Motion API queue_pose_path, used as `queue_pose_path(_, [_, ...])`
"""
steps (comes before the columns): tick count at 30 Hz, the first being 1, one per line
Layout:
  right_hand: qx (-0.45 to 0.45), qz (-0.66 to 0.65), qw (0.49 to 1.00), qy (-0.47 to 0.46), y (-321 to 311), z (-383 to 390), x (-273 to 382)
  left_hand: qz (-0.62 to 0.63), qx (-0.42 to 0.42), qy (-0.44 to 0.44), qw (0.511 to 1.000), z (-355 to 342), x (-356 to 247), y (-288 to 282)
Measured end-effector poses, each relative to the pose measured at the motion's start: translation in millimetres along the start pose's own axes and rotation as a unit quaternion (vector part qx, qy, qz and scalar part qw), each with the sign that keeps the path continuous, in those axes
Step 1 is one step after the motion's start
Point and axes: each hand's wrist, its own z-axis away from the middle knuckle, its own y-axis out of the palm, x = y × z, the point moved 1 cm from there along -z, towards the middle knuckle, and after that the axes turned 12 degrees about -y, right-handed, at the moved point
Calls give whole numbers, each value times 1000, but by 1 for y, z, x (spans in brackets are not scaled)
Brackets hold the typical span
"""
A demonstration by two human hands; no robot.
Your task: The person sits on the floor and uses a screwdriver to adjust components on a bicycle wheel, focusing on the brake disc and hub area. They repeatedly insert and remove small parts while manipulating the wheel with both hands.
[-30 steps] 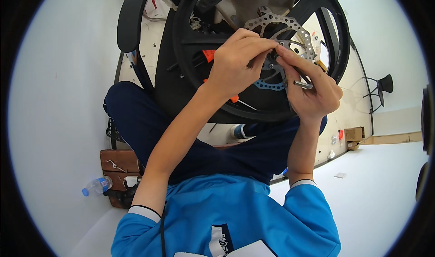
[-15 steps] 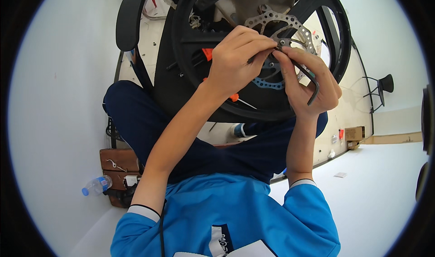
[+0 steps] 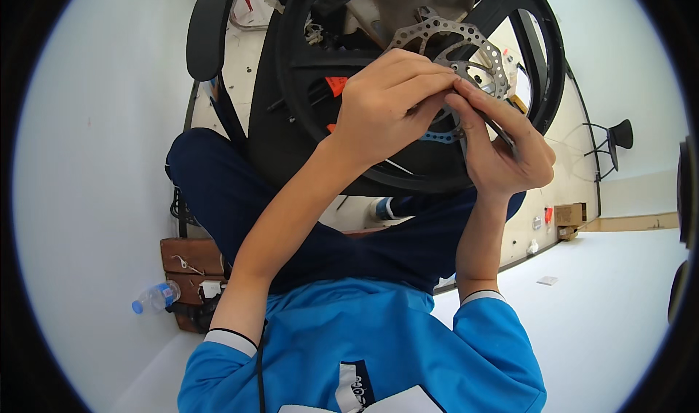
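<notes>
A black spoked wheel (image 3: 555, 71) lies before me with a perforated metal brake disc (image 3: 486, 46) at its hub. Both my hands meet over the disc's near part, fingertips almost touching. My right hand (image 3: 513, 151) is closed around a dark hex key (image 3: 499, 129), mostly hidden by its fingers. My left hand (image 3: 386, 111) is closed in a pinch beside the key's far end; what its fingertips hold is covered. Left of the wrist, an orange tag (image 3: 336, 85) shows inside the wheel.
Under the wheel is a black chair seat (image 3: 273, 154) with an armrest (image 3: 204, 41) at the left. A plastic bottle (image 3: 159, 296) lies by a brown case (image 3: 191, 255). Cardboard boxes (image 3: 570, 214) and a black chair (image 3: 620, 135) stand at the right.
Both hands have shifted slightly right over the disc. The hex key has turned, and its bent end no longer sticks out below the right fingers.
</notes>
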Motion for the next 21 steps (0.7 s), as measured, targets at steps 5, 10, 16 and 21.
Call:
queue_pose_path(5, [-3, -8, 1000, -5, 2, -3, -3, -9, -8, 10, 1000, 2, 1, 3])
queue_pose_path(10, [-14, -37, 999, 5, 4, -8, 6, -10, 19, 16, 1000, 3, 0, 3])
queue_pose_path(16, [0, -8, 999, 31, -2, -4, 9, -1, 35, 12, 999, -1, -1, -1])
queue_pose_path(21, [-51, -22, 998, 13, -4, -2, 3, 12, 13, 12, 1000, -1, -3, -1])
